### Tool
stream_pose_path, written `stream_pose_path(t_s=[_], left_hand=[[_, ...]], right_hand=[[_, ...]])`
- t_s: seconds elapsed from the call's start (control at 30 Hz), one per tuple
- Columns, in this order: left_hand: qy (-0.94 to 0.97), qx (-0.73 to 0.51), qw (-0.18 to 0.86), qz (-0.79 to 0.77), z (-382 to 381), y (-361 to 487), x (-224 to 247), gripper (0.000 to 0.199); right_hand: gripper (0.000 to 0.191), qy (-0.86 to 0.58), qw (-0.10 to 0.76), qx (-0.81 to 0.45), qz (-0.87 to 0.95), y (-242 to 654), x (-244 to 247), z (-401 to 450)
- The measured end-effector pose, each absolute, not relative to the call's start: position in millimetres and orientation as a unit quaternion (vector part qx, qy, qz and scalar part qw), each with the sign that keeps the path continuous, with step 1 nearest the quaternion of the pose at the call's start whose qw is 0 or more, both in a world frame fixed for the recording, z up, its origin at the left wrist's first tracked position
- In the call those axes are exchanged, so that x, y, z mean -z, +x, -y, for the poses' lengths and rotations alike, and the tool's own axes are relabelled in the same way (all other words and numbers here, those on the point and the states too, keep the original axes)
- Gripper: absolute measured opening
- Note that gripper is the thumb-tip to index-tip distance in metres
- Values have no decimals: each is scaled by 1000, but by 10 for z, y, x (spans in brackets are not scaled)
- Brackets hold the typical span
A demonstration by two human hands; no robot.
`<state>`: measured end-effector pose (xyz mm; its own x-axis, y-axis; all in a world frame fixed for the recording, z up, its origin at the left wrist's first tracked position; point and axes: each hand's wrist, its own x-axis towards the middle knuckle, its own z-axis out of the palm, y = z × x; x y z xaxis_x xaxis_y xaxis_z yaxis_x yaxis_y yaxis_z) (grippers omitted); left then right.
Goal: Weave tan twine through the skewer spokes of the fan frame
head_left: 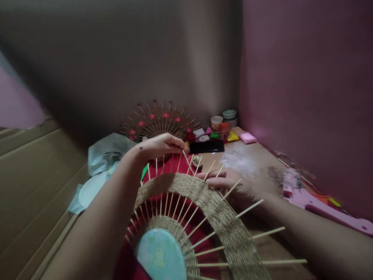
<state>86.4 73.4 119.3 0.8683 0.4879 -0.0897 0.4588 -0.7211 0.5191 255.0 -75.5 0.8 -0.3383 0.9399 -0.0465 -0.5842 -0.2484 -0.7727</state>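
Observation:
A half-round woven fan [214,200] fills the lower middle. Thin wooden sticks radiate through its two bands of twisted straw-coloured cord, around a light blue disc [161,254] with a faint yellow pattern. My left hand [170,144] is above the outer band's top edge, fingers closed on a strand of cord [188,161] that slants down to the band between the sticks. My right hand [225,181] grips the outer band's upper right edge, its fingers among the stick ends. Part of that hand is hidden behind the sticks.
A finished fan with painted pink flowers [166,115] leans at the back wall. Near it are a black phone [206,146], colourful clay packets [232,136] and a paper cup [216,122]. A pink glue gun [317,210] lies right. Cardboard [35,186] stands left.

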Motion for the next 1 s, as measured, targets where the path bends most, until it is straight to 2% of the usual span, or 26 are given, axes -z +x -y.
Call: stream_pose_path(t_s=[0.13,0.3,0.53,0.7,0.83,1.0], left_hand=[[907,5,314,-280,-884,868,-1210,17],[898,56,292,-323,-1016,796,-1169,15],[901,-14,270,-338,-954,628,-1246,13],[918,-69,207,-330,-765,629,-1329,11],[925,-53,170,-337,-660,537,-1318,12],[937,-8,188,-296,-687,369,-1142,16]], right_hand=[[39,-258,509,-748,337,2548,-6,763],[35,-247,519,-745,338,2550,10,758],[32,-238,524,-749,328,2556,-6,750],[29,-226,520,-756,326,2570,-5,750],[27,-238,524,-753,320,2571,-25,759],[27,-232,525,-755,315,2565,-35,758]])
